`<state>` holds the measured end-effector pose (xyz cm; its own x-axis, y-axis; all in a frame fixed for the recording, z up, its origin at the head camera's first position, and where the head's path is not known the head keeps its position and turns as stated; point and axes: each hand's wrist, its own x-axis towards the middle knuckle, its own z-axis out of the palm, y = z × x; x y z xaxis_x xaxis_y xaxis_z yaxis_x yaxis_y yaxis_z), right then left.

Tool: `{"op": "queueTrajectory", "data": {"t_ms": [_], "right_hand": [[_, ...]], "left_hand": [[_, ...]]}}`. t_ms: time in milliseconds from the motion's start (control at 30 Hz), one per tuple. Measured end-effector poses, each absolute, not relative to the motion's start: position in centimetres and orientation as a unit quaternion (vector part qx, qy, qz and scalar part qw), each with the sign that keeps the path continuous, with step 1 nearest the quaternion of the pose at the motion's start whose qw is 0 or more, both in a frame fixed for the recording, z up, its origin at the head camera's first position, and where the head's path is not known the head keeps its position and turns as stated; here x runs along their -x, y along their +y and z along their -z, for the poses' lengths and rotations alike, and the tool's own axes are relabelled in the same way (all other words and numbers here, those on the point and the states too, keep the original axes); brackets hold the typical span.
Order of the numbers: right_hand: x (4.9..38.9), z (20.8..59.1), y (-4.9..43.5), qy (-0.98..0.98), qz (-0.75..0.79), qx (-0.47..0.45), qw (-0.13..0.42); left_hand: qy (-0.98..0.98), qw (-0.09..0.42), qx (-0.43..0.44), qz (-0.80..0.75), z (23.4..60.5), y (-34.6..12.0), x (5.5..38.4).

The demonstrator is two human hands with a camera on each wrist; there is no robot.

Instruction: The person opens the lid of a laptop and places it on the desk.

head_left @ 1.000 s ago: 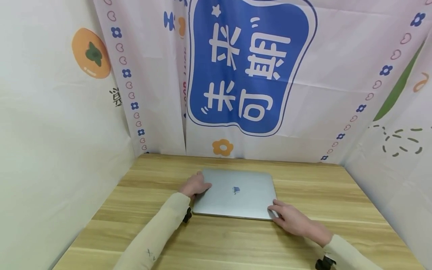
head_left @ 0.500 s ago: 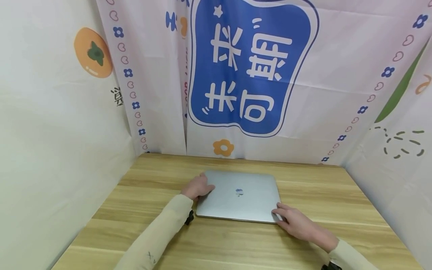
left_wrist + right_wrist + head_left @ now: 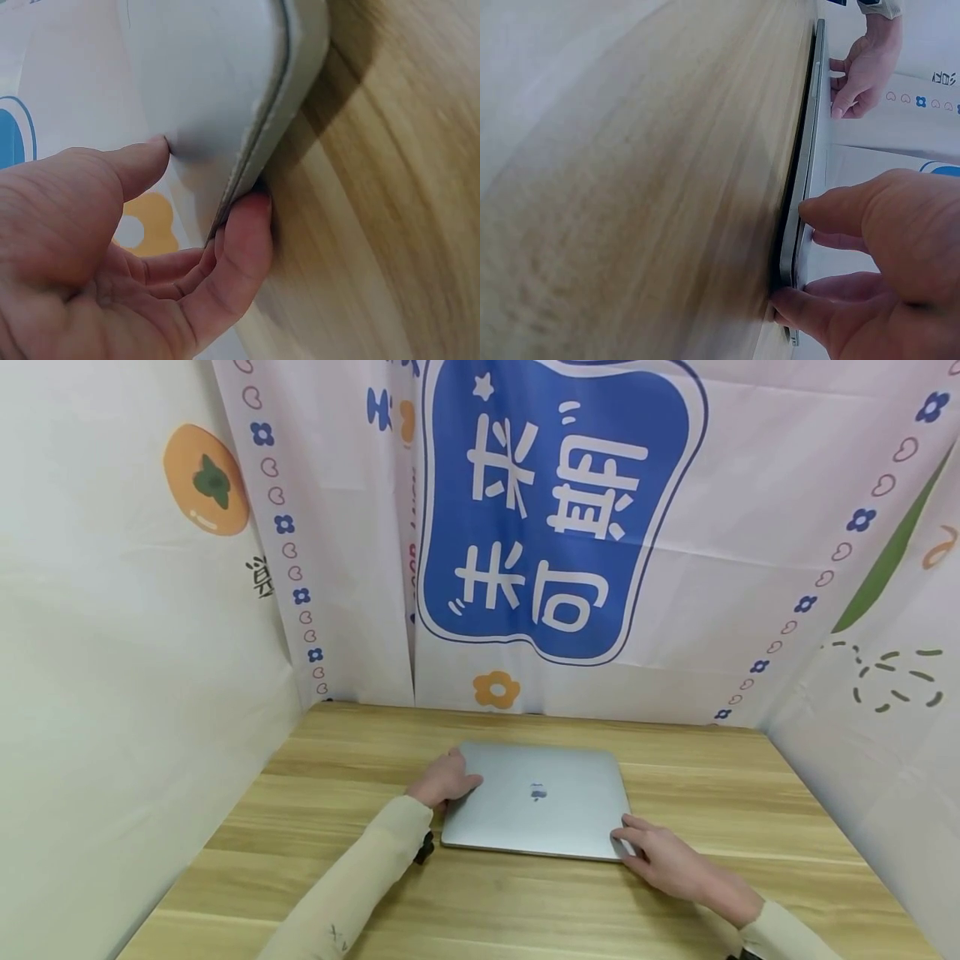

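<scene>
A closed silver laptop (image 3: pixel 536 822) with a small logo on its lid lies on the wooden table in the head view. My left hand (image 3: pixel 444 779) grips its left edge. In the left wrist view the thumb (image 3: pixel 146 163) presses on the lid while curled fingers (image 3: pixel 240 244) reach round the laptop's edge. At the near right corner my right hand (image 3: pixel 667 860) pinches the laptop. The right wrist view has that thumb (image 3: pixel 829 210) against the near edge and a finger (image 3: pixel 799 307) at the corner's underside. Most fingertips under the laptop are hidden.
Wood-grain tabletop (image 3: pixel 480 910) surrounds the laptop. A printed cloth (image 3: pixel 360 652) hangs behind the table's far edge, and light cloth walls (image 3: pixel 150 693) stand on the left and right. Dark bands (image 3: pixel 424 847) sit at both wrists.
The laptop has slid slightly to the right and nearer to me. Both hands have moved along with it, keeping their holds on the left edge and near right corner.
</scene>
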<state>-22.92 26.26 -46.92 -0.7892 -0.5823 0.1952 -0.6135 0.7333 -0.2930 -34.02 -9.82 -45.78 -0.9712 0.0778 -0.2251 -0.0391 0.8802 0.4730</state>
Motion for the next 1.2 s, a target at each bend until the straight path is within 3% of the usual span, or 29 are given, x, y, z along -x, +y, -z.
{"op": "queueTrajectory", "data": {"t_ms": [1200], "right_hand": [[22.4,46.9,27.5,-0.932,-0.164,-0.320,0.050]], "left_hand": [[0.959,0.125,-0.025,-0.254,46.0,-9.1,33.6]]}}
